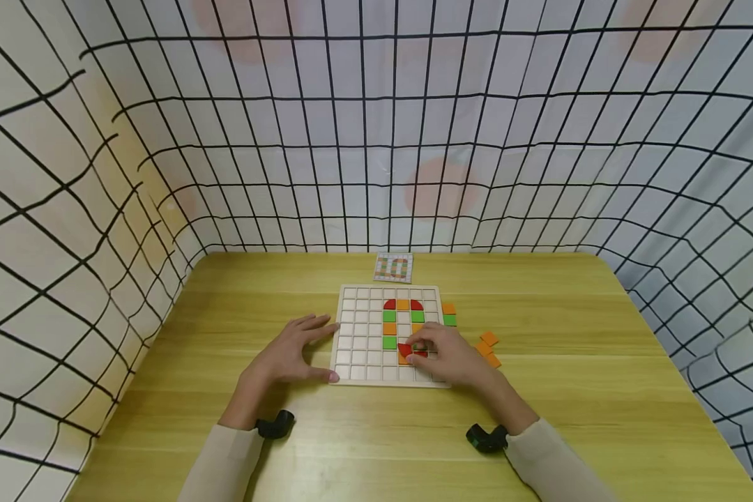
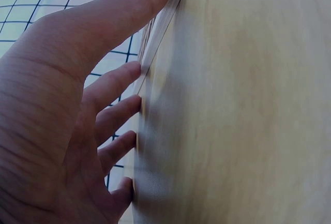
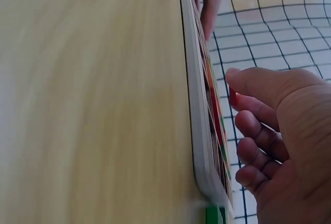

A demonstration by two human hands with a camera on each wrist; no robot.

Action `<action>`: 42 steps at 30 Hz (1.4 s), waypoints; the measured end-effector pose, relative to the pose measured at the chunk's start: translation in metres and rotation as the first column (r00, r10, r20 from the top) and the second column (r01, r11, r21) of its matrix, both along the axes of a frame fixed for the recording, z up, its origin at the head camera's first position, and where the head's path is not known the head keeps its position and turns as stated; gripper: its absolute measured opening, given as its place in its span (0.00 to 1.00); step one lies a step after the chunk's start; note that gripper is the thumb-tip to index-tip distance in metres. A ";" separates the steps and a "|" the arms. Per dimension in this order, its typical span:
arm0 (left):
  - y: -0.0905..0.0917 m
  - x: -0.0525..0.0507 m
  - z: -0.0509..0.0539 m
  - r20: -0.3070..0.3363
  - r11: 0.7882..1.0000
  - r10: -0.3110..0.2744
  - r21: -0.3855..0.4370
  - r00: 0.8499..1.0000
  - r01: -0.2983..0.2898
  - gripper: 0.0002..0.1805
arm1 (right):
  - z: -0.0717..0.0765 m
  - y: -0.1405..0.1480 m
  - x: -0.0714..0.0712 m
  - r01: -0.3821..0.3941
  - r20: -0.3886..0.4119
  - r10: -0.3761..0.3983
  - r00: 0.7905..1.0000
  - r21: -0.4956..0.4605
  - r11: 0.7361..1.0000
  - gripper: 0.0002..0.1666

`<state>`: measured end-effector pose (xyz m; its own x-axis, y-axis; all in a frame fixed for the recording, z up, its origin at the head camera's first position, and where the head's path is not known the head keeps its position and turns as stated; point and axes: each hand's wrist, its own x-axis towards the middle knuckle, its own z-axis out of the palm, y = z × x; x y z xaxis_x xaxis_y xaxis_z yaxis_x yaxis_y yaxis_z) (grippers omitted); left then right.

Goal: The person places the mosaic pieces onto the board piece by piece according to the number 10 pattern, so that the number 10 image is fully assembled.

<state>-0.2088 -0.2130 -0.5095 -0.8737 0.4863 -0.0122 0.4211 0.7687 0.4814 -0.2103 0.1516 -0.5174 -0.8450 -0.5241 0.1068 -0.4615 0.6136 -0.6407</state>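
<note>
A pale grid board point(image 1: 359, 354) lies on the table, with red, orange and green pieces set in its cells in a ring-like shape. My left hand point(image 1: 288, 351) rests at the board's left edge, fingers spread, the thumb at the lower left corner; in the left wrist view the hand point(image 2: 77, 79) touches the board's rim. Over the board's lower right part, my right hand point(image 1: 452, 354) pinches a red piece point(image 1: 404, 350) between thumb and finger. That red piece point(image 3: 232, 97) shows edge-on in the right wrist view, held by the right hand point(image 3: 289, 125) above the board.
A small pattern card point(image 1: 393, 268) lies behind the board. Right of the board are an orange piece point(image 1: 448, 308), a green piece point(image 1: 450, 320) and several loose orange pieces point(image 1: 489, 338). Black netting point(image 1: 364, 146) surrounds the table point(image 1: 577, 390).
</note>
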 end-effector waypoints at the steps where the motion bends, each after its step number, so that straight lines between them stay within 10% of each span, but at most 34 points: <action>1: 0.000 -0.001 0.000 -0.003 1.000 -0.001 0.000 1.000 0.001 0.55 | 0.000 -0.002 0.001 -0.003 0.000 0.003 1.000 -0.003 1.000 0.13; 29: 0.001 -0.003 0.001 0.016 1.000 0.017 0.003 1.000 -0.017 0.56 | -0.001 -0.029 0.001 -0.052 -0.085 0.055 0.995 0.036 0.998 0.11; 42: 0.000 -0.002 -0.001 0.019 1.000 0.011 0.005 1.000 -0.011 0.56 | 0.002 -0.005 -0.003 0.036 0.001 -0.036 0.999 -0.035 0.999 0.10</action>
<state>-0.2108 -0.2130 -0.5107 -0.8785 0.4770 -0.0268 0.4034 0.7708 0.4931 -0.2135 0.1468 -0.5158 -0.8632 -0.4893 0.1244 -0.4394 0.6069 -0.6623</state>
